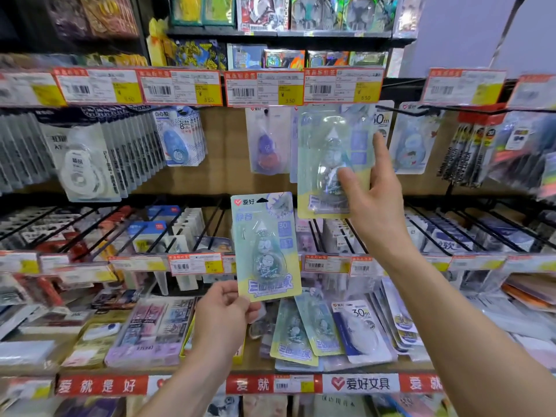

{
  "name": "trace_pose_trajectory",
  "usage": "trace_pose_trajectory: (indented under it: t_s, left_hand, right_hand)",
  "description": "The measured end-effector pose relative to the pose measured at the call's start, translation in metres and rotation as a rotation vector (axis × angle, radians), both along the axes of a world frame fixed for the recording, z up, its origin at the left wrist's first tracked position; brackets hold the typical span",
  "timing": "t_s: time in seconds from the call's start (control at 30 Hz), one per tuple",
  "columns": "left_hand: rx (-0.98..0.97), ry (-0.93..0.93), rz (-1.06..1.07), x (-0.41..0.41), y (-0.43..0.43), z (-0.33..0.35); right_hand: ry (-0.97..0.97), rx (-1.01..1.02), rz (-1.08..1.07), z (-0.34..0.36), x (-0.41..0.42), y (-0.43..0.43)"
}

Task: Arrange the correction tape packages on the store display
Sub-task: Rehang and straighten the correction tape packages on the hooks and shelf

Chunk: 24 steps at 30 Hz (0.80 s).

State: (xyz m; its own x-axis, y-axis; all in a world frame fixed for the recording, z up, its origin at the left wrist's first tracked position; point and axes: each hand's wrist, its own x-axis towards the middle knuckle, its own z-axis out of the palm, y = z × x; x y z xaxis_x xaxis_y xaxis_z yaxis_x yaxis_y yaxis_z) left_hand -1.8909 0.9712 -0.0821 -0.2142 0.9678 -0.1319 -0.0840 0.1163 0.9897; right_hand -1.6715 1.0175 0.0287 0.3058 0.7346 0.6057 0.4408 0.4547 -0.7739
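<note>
A full shop shelf (pixel 102 385). The left hand (pixel 222 314) grips one green pack (pixel 266 245), the right hand (pixel 376 203) another pack (pixel 331 158). Two packs (pixel 293 332) lie below

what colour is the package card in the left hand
Mint green, yellow along the bottom, blue print: the package the left hand pinches, head view.

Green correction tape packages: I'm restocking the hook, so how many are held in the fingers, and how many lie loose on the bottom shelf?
Held packages: 2
Loose shelf packages: 2
Total: 4
</note>
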Motion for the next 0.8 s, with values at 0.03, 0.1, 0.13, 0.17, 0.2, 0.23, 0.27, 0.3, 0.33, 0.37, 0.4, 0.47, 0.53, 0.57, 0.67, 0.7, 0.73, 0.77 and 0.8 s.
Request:
trace_pose_trajectory:
  t_s: [0.03,0.1,0.13,0.17,0.2,0.23,0.27,0.3,0.33,0.37,0.4,0.47,0.53,0.57,0.67,0.7,0.73,0.77,0.8]
  left_hand:
    - [0.0,-0.005,-0.001,-0.001,0.001,0.0]
    - [0.004,-0.009,-0.004,-0.002,0.002,-0.001]
    - [0.007,-0.006,-0.005,-0.003,0.003,-0.001]
    - [0.009,-0.004,-0.008,-0.003,0.003,0.0]
    - [0.01,-0.008,-0.01,-0.004,0.003,0.0]
    - [0.01,-0.013,-0.011,-0.005,0.004,0.001]
    - [0.009,-0.02,-0.013,-0.005,0.004,0.001]
    - [0.009,-0.023,-0.014,-0.006,0.004,0.001]
    - [0.008,-0.021,-0.017,-0.006,0.003,0.001]
    - [0.008,-0.015,-0.022,-0.007,0.003,0.001]
    - [0.008,-0.011,-0.024,-0.007,0.003,0.001]
    - [0.01,-0.012,-0.026,-0.008,0.003,0.001]
    - [0.011,-0.012,-0.031,-0.008,0.002,0.001]
    - [0.011,-0.01,-0.033,-0.008,0.002,0.001]
    - [0.013,-0.005,-0.033,-0.008,0.003,0.002]
    - [0.015,-0.005,-0.034,-0.008,0.004,0.002]
    - [0.015,-0.006,-0.037,-0.008,0.004,0.002]
    - [0.017,-0.007,-0.039,-0.008,0.004,0.002]
    - [0.017,-0.009,-0.04,-0.008,0.004,0.002]
  right_hand:
    - [-0.009,0.001,0.003,0.0,-0.001,0.002]
    - [-0.009,0.003,0.009,-0.001,-0.003,0.004]
    - [-0.012,0.003,0.006,-0.001,-0.004,0.003]
    - [-0.019,0.002,0.005,-0.002,-0.005,0.002]
    - [-0.02,0.0,0.008,-0.002,-0.006,-0.001]
    - [-0.024,-0.005,0.012,-0.003,-0.008,-0.003]
    - [-0.027,-0.008,0.014,-0.004,-0.009,-0.005]
    - [-0.03,-0.01,0.011,-0.005,-0.011,-0.008]
    - [-0.028,-0.007,0.004,-0.005,-0.013,-0.01]
    - [-0.022,-0.005,-0.004,-0.005,-0.014,-0.012]
    - [-0.012,-0.003,-0.008,-0.006,-0.015,-0.013]
    - [0.019,0.001,-0.007,-0.006,-0.016,-0.015]
    - [0.051,0.003,-0.009,-0.003,-0.016,-0.017]
    - [0.064,0.007,-0.015,-0.001,-0.015,-0.018]
    - [0.06,0.008,-0.03,0.004,-0.013,-0.017]
    - [0.054,-0.001,-0.033,0.005,-0.012,-0.017]
    - [0.05,-0.011,-0.034,0.006,-0.012,-0.016]
    - [0.042,-0.02,-0.034,0.006,-0.011,-0.014]
    - [0.031,-0.03,-0.037,0.006,-0.011,-0.01]
